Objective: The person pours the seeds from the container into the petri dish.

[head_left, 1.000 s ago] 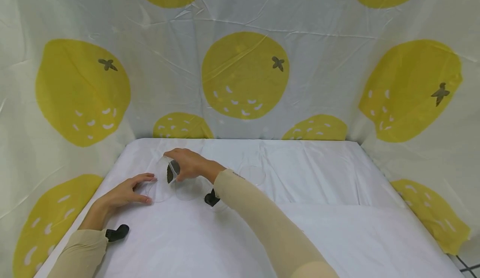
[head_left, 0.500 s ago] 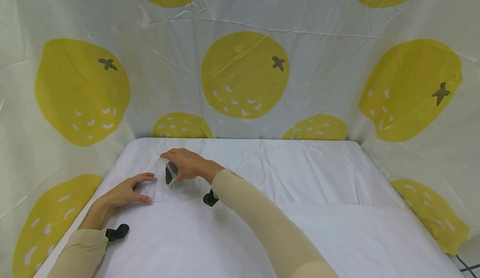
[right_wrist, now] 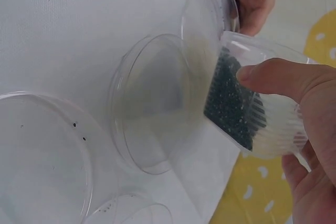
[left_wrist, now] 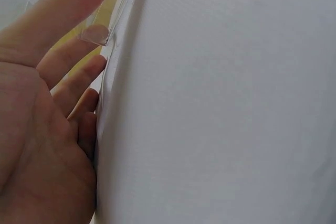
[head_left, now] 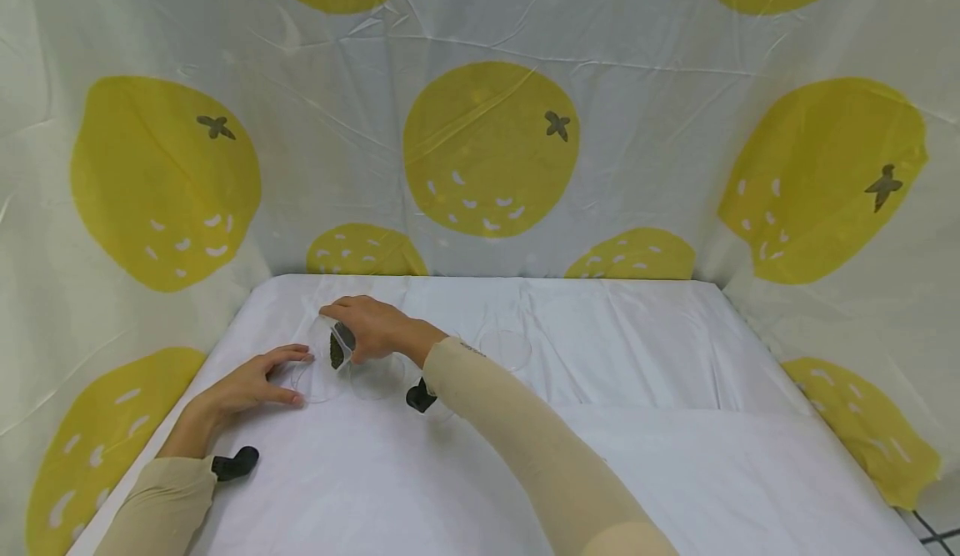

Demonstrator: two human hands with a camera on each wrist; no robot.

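Leftward edges the tub (right_wrist: pixel 270 124) of dark granules (right_wrist: pixel 226 103), right hand (head_left: pixel 375 327) clamped on, left hand (head_left: pixel 251 385) splayed at a petri dish (right_wrist: pixel 202 19), right-wrist view alone catching specks (right_wrist: pixel 74 125) in another dish (right_wrist: pixel 42 166).

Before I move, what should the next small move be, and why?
Probably tip the clear container slightly further toward the clear dish: the right hand holds it tilted, dark granules sit inside, and the left hand is at that dish's edge.
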